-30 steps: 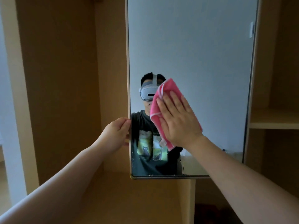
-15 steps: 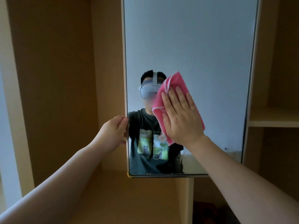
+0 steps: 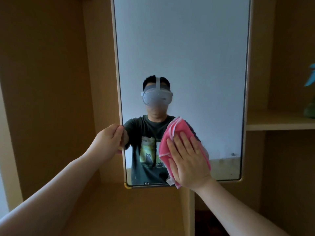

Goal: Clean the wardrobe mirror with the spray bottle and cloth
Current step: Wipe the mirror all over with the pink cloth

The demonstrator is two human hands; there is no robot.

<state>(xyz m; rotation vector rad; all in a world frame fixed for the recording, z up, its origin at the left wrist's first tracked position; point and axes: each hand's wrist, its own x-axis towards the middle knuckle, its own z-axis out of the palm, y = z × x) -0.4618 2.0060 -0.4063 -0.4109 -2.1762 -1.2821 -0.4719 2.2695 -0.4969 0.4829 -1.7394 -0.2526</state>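
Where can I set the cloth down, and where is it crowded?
The right shelf is bare between the mirror and the green object. The wooden ledge below the mirror is bare too. Crowded: the mirror's lower part, left hand gripping its edge, right hand pressing the cloth.

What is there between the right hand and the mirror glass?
The pink cloth lies there: the right hand presses it flat against the mirror, as the head view shows.

reflected: grey-white headset (image 3: 156,99) with top strap (image 3: 158,83) at 12 o'clock, dark short-sleeve t-shirt (image 3: 136,129) below, pale print (image 3: 148,151) at its 6 o'clock, maybe black cats. forearms (image 3: 238,205) bare.
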